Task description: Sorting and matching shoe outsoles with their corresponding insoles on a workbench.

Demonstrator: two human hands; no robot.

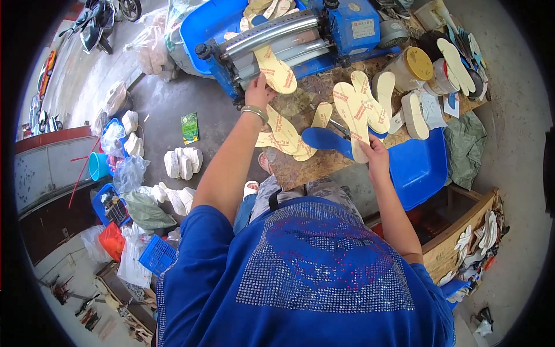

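Up at the blue roller machine (324, 29), the left hand (258, 91) pinched the near end of a tan insole (276, 70) that lay against the grey rollers (272, 34), its far end already up at the gap between them. A metal bracelet (255, 112) circled that wrist. The right hand (374, 155) was closed around the lower ends of a fanned bunch of tan insoles (359, 110), held up over the wooden surface (324, 159) with their toes spread away from the person. Just left of that hand a blue insole (324, 140) lay flat on the surface, and beside it, below the left forearm, a loose heap of more tan insoles (287, 134) overlapped one another. Right of the bunch stood two pale insoles (414, 114) on edge, near a clear jar with a yellow lid (411, 66). A blue tub (417, 168) sat at the surface's right edge, below the right hand. Behind the machine another blue tub (214, 23) held more insoles. On the concrete floor to the left lay white sole pieces (182, 163) in small stacks, a blue crate (157, 255) and several plastic bags (130, 173). At the lower right, a wooden box (457, 240) held more white soles.
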